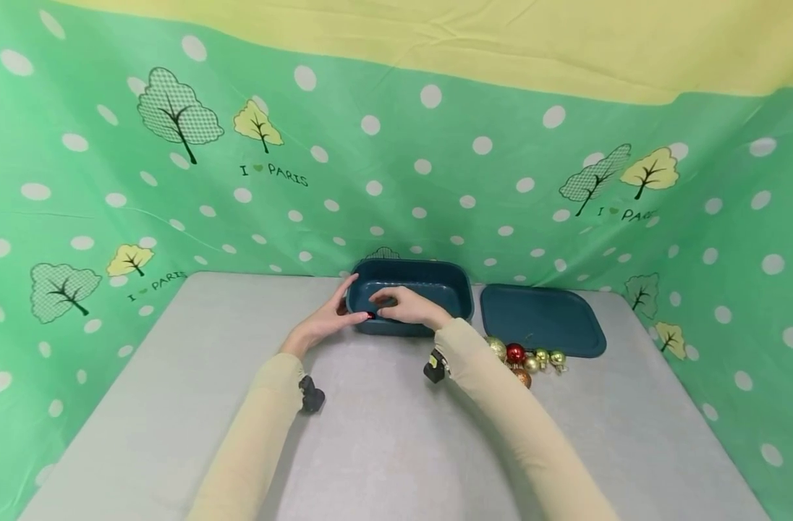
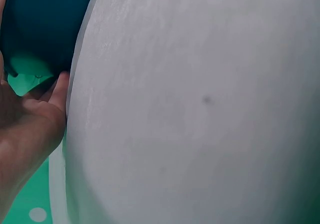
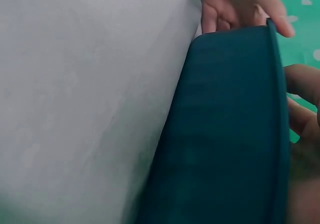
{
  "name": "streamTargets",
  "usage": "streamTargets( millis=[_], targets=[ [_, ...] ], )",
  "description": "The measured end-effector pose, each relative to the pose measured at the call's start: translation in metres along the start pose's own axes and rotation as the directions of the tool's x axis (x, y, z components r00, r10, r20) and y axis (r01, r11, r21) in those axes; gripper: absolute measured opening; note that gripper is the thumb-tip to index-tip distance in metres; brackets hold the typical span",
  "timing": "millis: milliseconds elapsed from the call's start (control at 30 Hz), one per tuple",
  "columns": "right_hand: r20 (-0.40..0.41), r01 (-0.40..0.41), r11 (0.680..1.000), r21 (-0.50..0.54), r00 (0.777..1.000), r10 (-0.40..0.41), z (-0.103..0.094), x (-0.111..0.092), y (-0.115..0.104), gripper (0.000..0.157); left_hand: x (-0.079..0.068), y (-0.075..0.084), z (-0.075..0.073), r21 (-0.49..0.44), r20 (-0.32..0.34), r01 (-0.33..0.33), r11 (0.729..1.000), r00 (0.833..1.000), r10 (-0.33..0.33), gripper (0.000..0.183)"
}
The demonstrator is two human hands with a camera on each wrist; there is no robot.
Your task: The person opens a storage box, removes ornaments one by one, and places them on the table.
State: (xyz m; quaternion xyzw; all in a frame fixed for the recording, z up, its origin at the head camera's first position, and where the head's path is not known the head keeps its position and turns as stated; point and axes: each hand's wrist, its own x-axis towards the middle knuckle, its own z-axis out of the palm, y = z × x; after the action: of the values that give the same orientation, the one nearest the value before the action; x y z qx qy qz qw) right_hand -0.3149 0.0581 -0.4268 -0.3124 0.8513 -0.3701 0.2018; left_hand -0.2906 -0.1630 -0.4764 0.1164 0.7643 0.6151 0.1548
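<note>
A dark blue rectangular box (image 1: pixel 406 327) stands at the back of the table. My left hand (image 1: pixel 325 320) holds its left end, with the thumb over the rim and the other fingers along the outside; the right wrist view also shows this hand (image 3: pixel 235 6) at the box's far end. My right hand (image 1: pixel 409 305) reaches over the front rim, fingers bent loosely above the inside. Close to the left thumb and right fingertips is a small shiny red ball (image 1: pixel 370 315), partly hidden. Beyond the box rim (image 3: pixel 276 93), the right fingers (image 3: pixel 302 81) are partly in view, with nothing seen between them.
A matching blue lid (image 1: pixel 543 318) lies flat to the right of the box. In front of it sit several shiny Christmas baubles, among them a red bauble (image 1: pixel 515 353) and an orange bauble (image 1: pixel 522 377), partly behind the right sleeve. A green dotted curtain (image 1: pixel 383 181) hangs behind the grey table (image 1: pixel 383 449).
</note>
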Motion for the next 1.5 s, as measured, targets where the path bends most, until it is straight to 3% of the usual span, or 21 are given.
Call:
streamTargets(
  millis=[167, 433, 633, 1100, 1333, 1500],
  targets=[
    [0.008, -0.044, 0.999, 0.006, 0.999, 0.044, 0.008, 0.016, 0.001, 0.036, 0.001, -0.002, 0.000, -0.027, 0.007, -0.002, 1.000, 1.000, 0.002, 0.090],
    [0.027, -0.132, 0.974, 0.186, 0.991, 0.129, 0.014, 0.022, 0.007, 0.034, 0.003, -0.003, 0.000, -0.022, 0.013, -0.017, 1.000, 1.000, 0.017, 0.088],
    [0.088, -0.150, 0.971, 0.186, 0.987, 0.136, 0.013, 0.022, 0.009, 0.031, 0.003, -0.003, 0.000, -0.005, 0.008, -0.010, 1.000, 1.000, 0.010, 0.089],
    [0.093, -0.091, 0.957, 0.275, 0.993, 0.068, 0.012, 0.019, 0.009, 0.028, 0.003, -0.003, -0.001, -0.036, 0.012, -0.015, 0.999, 1.000, 0.016, 0.092],
    [0.028, -0.038, 0.926, 0.375, 0.999, 0.030, 0.010, 0.017, 0.008, 0.030, 0.003, -0.003, 0.000, -0.062, 0.020, -0.021, 0.998, 1.000, 0.022, 0.094],
    [-0.028, 0.020, 0.921, 0.389, 1.000, -0.010, 0.006, 0.012, 0.008, 0.031, 0.003, -0.001, 0.000, -0.091, 0.028, -0.024, 0.996, 0.999, 0.027, 0.096]
  ],
)
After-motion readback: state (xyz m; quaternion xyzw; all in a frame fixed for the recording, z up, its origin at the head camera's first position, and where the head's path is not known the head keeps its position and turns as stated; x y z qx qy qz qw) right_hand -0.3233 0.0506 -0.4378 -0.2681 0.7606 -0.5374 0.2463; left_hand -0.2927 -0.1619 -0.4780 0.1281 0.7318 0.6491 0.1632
